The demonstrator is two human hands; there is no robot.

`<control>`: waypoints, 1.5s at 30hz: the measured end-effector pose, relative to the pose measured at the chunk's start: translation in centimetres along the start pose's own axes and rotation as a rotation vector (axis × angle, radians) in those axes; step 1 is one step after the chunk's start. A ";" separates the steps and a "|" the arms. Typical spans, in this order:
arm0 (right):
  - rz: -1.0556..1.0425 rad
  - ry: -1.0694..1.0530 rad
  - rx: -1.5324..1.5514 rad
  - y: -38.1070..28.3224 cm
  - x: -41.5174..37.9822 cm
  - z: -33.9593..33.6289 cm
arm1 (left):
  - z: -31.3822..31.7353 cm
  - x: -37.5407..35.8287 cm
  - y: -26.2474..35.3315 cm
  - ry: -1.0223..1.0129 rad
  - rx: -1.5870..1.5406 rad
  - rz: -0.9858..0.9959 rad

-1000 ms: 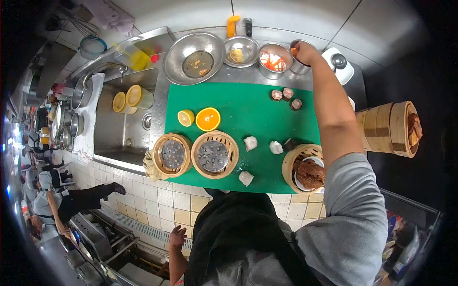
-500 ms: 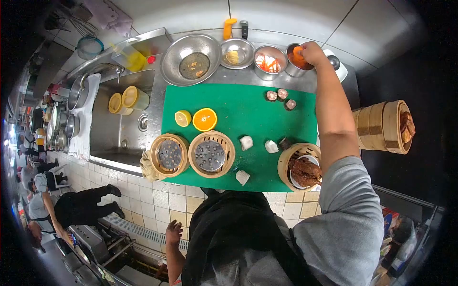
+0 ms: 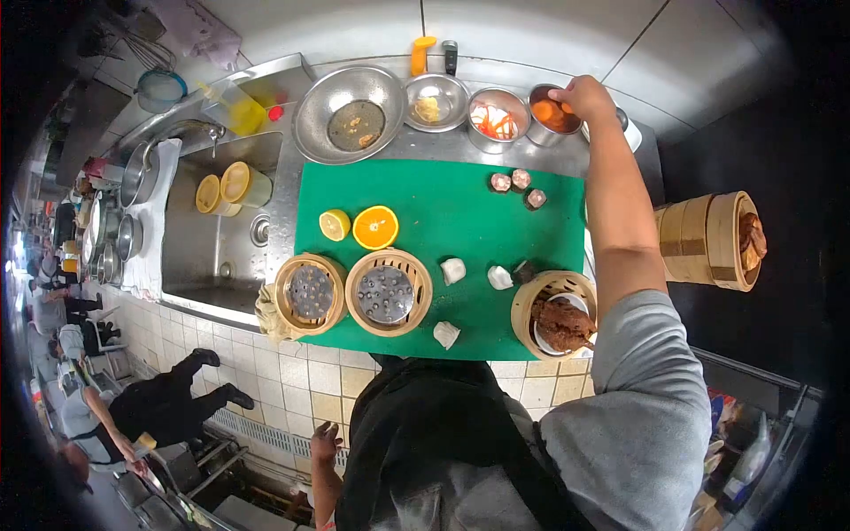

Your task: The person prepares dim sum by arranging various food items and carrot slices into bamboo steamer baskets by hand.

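Note:
My right hand (image 3: 586, 97) reaches over a small metal pot (image 3: 552, 135) at the back right. Its fingers are closed on a bright orange piece, carrot by its look (image 3: 547, 111), low in the pot's mouth; the fingers partly hide it. Beside that pot is another metal pot (image 3: 492, 142) of orange-red strips and white pieces. My left hand (image 3: 326, 442) hangs low over the floor, away from the counter, fingers apart and holding nothing.
A green cutting board (image 3: 425, 208) bears a halved orange (image 3: 375, 227), a lemon half (image 3: 335, 225), white dumpling-like pieces (image 3: 452, 271) and bamboo steamers (image 3: 420, 292). Stacked steamers (image 3: 695, 241) stand right; a sink (image 3: 199, 257) is left. A co-worker (image 3: 159, 403) stands at lower left.
My right hand has shifted slightly, and the orange piece now sits lower in the pot. The co-worker at lower left has moved an arm and legs. My left hand stays low.

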State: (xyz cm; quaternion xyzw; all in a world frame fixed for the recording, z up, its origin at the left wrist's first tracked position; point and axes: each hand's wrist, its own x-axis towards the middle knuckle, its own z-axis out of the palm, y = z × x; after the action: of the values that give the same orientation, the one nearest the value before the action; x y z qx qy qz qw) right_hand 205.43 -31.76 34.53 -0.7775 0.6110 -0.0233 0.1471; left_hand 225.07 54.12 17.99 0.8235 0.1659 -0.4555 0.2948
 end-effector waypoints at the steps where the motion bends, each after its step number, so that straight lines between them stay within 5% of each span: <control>1: 0.020 0.016 -0.024 0.0 -0.1 -0.1 | 0.0 0.0 0.0 -0.002 0.001 0.000; 23: -0.153 -0.133 -0.252 1.6 4.2 5.9 | 0.8 1.1 1.4 -0.041 0.004 0.074; 29: -0.154 -0.185 -0.104 2.0 2.3 2.6 | 1.2 1.3 1.2 -0.063 -0.011 0.039; 35: 0.051 -0.239 0.358 2.5 0.8 1.9 | 1.5 1.8 2.2 -0.068 -0.015 0.034; 41: 0.000 -0.130 0.351 3.6 2.0 2.4 | 1.0 3.7 2.2 -0.101 -0.038 0.059; 45: 0.050 -0.012 0.733 3.3 1.1 2.1 | 1.1 3.0 2.6 -0.087 0.057 0.075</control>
State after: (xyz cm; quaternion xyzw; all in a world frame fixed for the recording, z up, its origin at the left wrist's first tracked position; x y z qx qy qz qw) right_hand 203.07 -33.10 31.53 -0.6581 0.5800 -0.2325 0.4200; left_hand 227.31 51.41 15.86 0.8166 0.1091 -0.4840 0.2951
